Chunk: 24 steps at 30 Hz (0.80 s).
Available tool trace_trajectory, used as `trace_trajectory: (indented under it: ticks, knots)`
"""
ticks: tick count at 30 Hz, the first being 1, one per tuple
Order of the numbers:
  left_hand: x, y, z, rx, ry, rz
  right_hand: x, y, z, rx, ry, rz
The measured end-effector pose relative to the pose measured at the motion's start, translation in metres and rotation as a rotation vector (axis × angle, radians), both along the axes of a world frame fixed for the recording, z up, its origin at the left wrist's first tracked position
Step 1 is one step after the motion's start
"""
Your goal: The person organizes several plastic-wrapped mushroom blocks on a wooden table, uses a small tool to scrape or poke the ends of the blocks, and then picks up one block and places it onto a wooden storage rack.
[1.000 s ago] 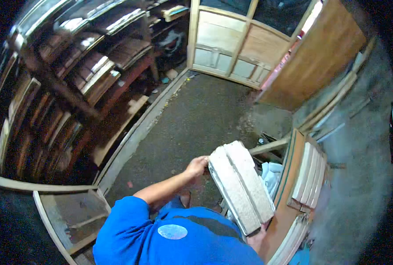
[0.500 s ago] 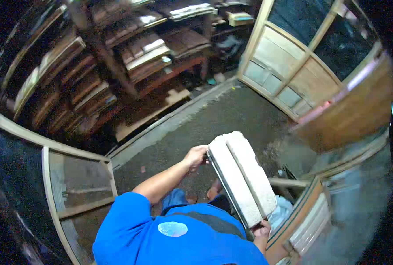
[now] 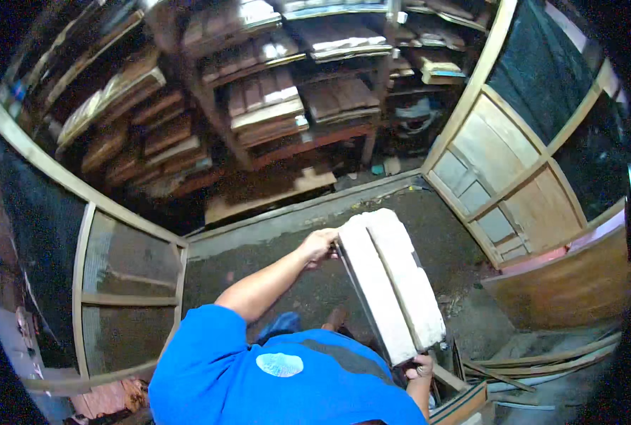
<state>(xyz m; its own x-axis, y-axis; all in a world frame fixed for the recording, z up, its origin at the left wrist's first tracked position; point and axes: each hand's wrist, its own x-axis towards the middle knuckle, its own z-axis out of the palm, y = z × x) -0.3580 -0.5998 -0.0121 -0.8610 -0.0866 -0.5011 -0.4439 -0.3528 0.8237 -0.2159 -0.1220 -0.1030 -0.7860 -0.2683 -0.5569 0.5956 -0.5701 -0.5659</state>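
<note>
Two long, rough white slabs (image 3: 392, 283) lie side by side on a thin, dark-edged tray (image 3: 361, 290), held out in front of my body. What the slabs are made of I cannot tell. My left hand (image 3: 319, 246) grips the tray's far left corner, fingers curled under the edge. At the near end, my right hand (image 3: 420, 366) is closed around the edge close to my blue shirt. The tray's underside and some of my fingertips are hidden.
Ahead stands a dark wooden rack (image 3: 248, 152) with trays of brown and white slabs. A low concrete curb (image 3: 273, 219) runs before it. Framed mesh panels (image 3: 131, 297) flank the left, a wooden door (image 3: 503, 173) the right. Long strips (image 3: 556, 365) lie at lower right.
The rack and door now sit lower and further right in view, while the things at lower right have slid toward the bottom edge. Both hands keep hold of the tray.
</note>
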Motion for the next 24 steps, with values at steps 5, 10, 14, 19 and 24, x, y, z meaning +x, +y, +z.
trace_trajectory:
  ticks: [5, 10, 14, 19, 24]
  knots:
    - [0.005, -0.002, 0.009, 0.006, 0.036, 0.012, -0.012, -0.013, 0.010, -0.242, -0.148, 0.123]
    - [-0.013, -0.003, 0.019, 0.019, 0.040, 0.091, -0.020, -0.056, 0.026, -0.241, 0.030, 0.008]
    - [-0.039, -0.009, 0.011, 0.093, 0.039, 0.067, -0.031, -0.076, 0.035, -0.253, 0.086, -0.057]
    - [-0.082, 0.008, 0.008, 0.241, 0.013, 0.061, -0.042, -0.082, 0.041, -0.239, 0.045, -0.105]
    - [-0.144, 0.003, -0.026, 0.483, 0.140, 0.003, -0.095, -0.096, 0.009, -0.317, 0.176, -0.144]
